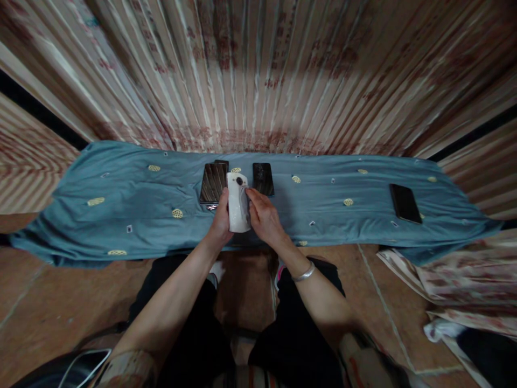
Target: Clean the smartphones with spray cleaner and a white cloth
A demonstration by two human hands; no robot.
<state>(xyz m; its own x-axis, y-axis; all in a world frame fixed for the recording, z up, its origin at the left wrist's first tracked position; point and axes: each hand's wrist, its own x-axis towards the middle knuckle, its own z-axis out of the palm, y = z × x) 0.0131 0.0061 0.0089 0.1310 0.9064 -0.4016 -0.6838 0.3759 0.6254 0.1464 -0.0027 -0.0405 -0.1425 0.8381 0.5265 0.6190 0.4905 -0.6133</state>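
A white phone (238,213) is held upright above the cloth, its back with a round camera lens facing me. My left hand (221,220) grips it along the left edge, thumb near the side. Against the upper right edge, the bent fingers of my right hand (263,214) press together. A shiny, clear-looking layer shows along that side; whether it is a case or a film I cannot make out. Just behind the phone lie a stack of dark phones (212,182) on the left and a black phone (264,178) on the right.
A blue patterned cloth (323,210) covers the long, low surface before me. Far right on it lies another dark phone (405,203). Pleated curtains (258,81) hang behind. A crumpled fabric (444,280) drapes at the lower right, above the brown floor (363,302).
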